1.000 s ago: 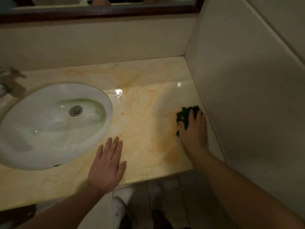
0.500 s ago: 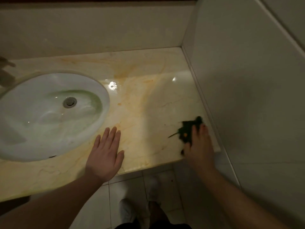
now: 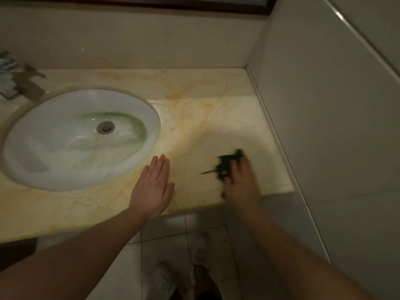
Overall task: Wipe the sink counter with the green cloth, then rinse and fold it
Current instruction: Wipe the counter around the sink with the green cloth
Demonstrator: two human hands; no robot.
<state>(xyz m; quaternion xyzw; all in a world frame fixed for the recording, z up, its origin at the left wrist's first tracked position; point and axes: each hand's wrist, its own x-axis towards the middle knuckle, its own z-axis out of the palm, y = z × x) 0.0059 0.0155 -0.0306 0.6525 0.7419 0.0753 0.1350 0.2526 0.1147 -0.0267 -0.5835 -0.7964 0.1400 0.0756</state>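
Note:
The dark green cloth (image 3: pixel 225 164) lies bunched on the yellow-veined marble counter (image 3: pixel 205 109), near its front right corner. My right hand (image 3: pixel 242 182) presses down on the cloth with fingers laid over it; the hand is motion-blurred and hides most of the cloth. My left hand (image 3: pixel 152 187) rests flat on the counter with straight fingers, just right of the white oval sink (image 3: pixel 54 152). A greenish film rings the sink's drain (image 3: pixel 105 127).
A metal faucet (image 3: pixel 7 74) sits at the far left edge behind the sink. A tiled side wall (image 3: pixel 335 126) bounds the counter on the right, a backsplash at the rear. Below the counter's front edge are floor tiles and my white shoes (image 3: pixel 164 280).
My right hand has dragged the cloth from beside the right wall toward me and leftward along the counter. My left hand has stayed flat in place.

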